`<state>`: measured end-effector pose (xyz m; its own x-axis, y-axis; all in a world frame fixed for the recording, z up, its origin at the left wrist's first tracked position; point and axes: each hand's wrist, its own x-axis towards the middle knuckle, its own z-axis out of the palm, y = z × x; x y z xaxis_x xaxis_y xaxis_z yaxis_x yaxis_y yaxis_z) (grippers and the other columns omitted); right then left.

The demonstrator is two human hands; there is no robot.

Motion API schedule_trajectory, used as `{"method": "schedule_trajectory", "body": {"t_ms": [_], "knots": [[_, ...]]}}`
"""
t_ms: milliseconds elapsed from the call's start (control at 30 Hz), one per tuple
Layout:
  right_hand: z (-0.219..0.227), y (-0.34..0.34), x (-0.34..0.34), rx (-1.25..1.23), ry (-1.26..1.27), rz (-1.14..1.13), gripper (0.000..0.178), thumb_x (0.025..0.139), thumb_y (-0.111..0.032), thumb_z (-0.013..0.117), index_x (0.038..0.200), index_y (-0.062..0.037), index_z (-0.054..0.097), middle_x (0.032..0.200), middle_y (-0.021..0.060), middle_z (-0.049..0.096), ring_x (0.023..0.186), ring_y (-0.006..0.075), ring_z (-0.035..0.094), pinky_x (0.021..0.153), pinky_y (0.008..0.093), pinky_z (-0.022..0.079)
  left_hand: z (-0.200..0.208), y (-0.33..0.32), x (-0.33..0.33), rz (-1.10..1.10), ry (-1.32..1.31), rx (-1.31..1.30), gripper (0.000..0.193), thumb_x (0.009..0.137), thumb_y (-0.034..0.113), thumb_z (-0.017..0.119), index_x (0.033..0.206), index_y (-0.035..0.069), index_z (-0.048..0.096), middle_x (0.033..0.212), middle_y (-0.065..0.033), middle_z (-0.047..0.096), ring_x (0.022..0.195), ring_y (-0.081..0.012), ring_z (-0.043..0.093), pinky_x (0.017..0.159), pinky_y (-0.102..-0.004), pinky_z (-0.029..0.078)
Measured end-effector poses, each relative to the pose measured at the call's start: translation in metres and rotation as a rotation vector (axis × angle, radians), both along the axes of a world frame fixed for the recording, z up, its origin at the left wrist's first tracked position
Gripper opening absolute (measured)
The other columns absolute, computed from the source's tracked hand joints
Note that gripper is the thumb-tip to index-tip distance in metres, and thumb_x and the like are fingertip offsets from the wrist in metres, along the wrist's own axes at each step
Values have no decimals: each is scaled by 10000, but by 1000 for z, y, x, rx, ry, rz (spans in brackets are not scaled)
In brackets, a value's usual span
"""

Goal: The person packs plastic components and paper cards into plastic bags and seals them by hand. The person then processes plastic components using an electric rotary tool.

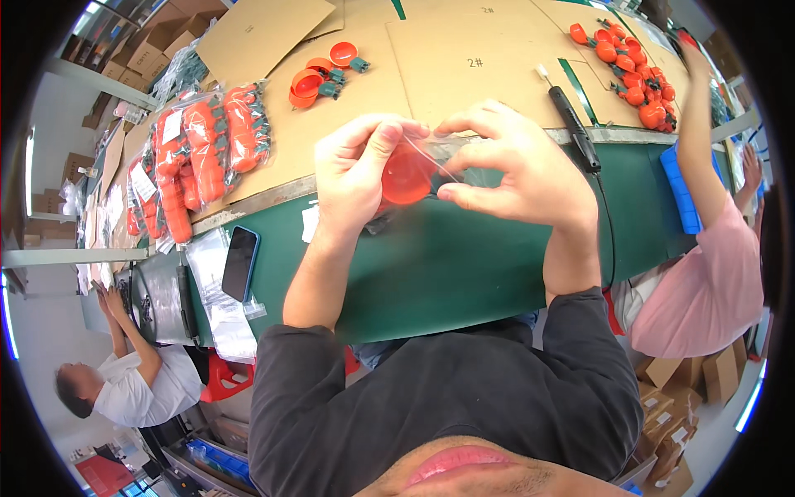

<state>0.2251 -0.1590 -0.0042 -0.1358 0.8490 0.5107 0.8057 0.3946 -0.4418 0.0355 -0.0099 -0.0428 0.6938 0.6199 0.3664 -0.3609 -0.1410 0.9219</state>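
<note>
My left hand [356, 166] is closed, its thumb and fingers pinching the upper edge of a clear plastic bag [432, 157] above the green table. Inside the bag, a round orange-red cup [406, 176] shows; anything behind it is hidden. My right hand [517, 170] has curled fingers at the bag's right side, and its fingertips hold the loose film near the rim. Beyond my hands, several orange-red cups with dark green fittings [306, 83] lie on the cardboard.
Filled bags of red cups [199, 149] lie at left. A phone [240, 263] rests beside clear bags [219, 306]. A corded black tool [573, 128] lies right of my hands, near loose red cups [633, 70] and a blue bin [679, 190]. People sit on both sides.
</note>
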Motion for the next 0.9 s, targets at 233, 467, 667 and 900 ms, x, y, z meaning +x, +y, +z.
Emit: {"method": "schedule_trajectory", "body": {"t_ms": [233, 467, 667, 900], "knots": [[-7, 14, 16, -62, 218, 20, 203, 889, -218, 852, 932, -33, 782, 1130, 127, 759, 1007, 307, 696, 885, 412, 551, 0, 5, 5, 53, 19, 139, 149, 1052, 105, 715, 1062, -17, 799, 950, -56, 739, 908, -121, 671, 843, -280, 538], [-1, 12, 1, 33, 50, -88, 133, 900, -183, 818, 909, -61, 766, 855, 88, 697, 837, 304, 681, 750, 421, 542, 5, 2, 3, 136, 26, 282, 111, 1010, 67, 759, 1069, -23, 786, 976, -63, 761, 909, -124, 699, 829, -276, 551], [-4, 10, -1, 124, 46, -127, 117, 866, -151, 830, 873, -72, 743, 798, 78, 673, 780, 286, 665, 691, 407, 537, 11, 11, -6, 0, 102, 49, 104, 991, 26, 762, 1070, -22, 715, 948, -60, 758, 939, -116, 741, 859, -275, 587], [2, 6, -4, 96, 82, -125, 123, 853, -151, 835, 876, -72, 743, 816, 78, 692, 793, 290, 677, 705, 405, 547, 11, 6, -8, 2, 74, 69, 82, 984, 14, 756, 1040, -20, 706, 980, -41, 729, 925, -119, 734, 867, -280, 594]]}}
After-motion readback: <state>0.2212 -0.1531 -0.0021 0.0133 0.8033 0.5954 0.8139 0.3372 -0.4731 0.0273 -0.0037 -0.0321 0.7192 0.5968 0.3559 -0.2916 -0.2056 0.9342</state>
